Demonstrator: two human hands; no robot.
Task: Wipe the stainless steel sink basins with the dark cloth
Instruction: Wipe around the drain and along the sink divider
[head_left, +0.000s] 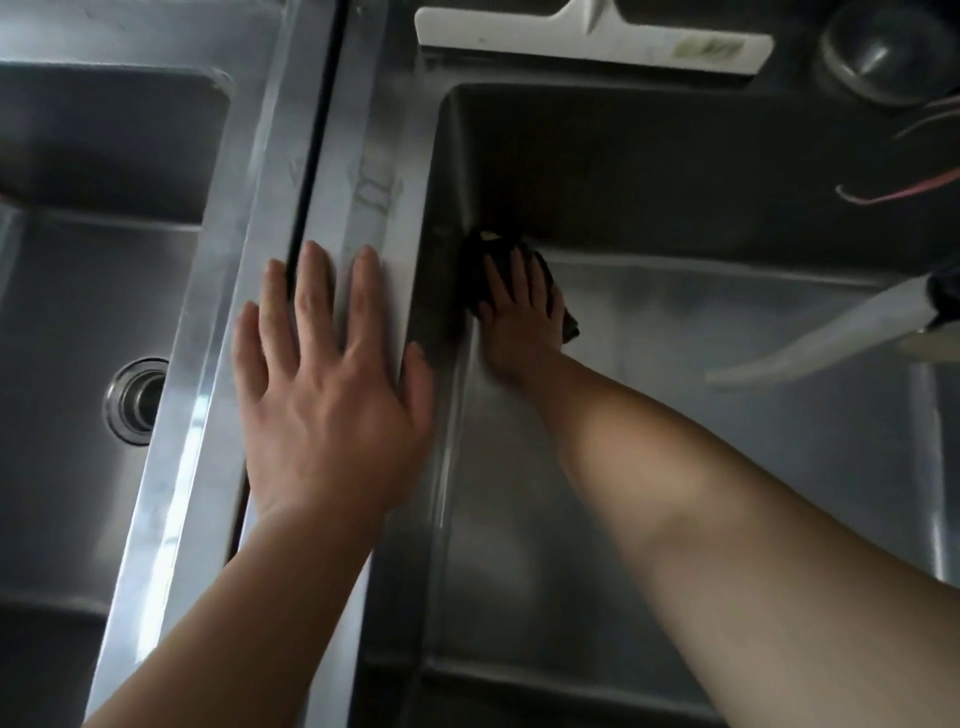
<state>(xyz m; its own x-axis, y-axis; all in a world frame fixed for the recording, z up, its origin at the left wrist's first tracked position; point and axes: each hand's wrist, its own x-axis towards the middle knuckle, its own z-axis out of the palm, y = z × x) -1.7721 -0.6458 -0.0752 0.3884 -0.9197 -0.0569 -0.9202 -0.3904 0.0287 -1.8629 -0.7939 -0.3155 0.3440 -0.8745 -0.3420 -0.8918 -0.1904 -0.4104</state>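
A: Left basin (78, 312) — noted dull and dry-looking, drain (136, 400) bare. No cloth is seen in it. Whether it has been wiped cannot be told from the sheen alone.

B: Agreed. Divider ridge (332, 197) next: faint streaks are noted on its flat top. The left hand (327, 395) is laid there palm down, fingers spread and flat, nothing held. It is judged to be a brace, not a working hand.

A: Right basin (701, 467) — this is where the work is placed. The dark cloth (480, 280) is bunched in the far left corner, pressed where floor, side wall and back wall meet. A pale scrap, perhaps a tag, is seen at its top edge.

B: The right hand (519, 312) is spread over the cloth, fingers extended and bearing down rather than curled round it; a loose fold is left sticking out on the right side.

A: Progress is judged partial. Only a corner is being covered; the broad floor and remaining walls of the right basin are not shown as finished or unfinished with any certainty.

B: Further right, a faucet spout (831, 332) is seen overhanging the basin. The white board (597, 41) at the back rim is untouched by the cloth. At least one basin is taken as outstanding.
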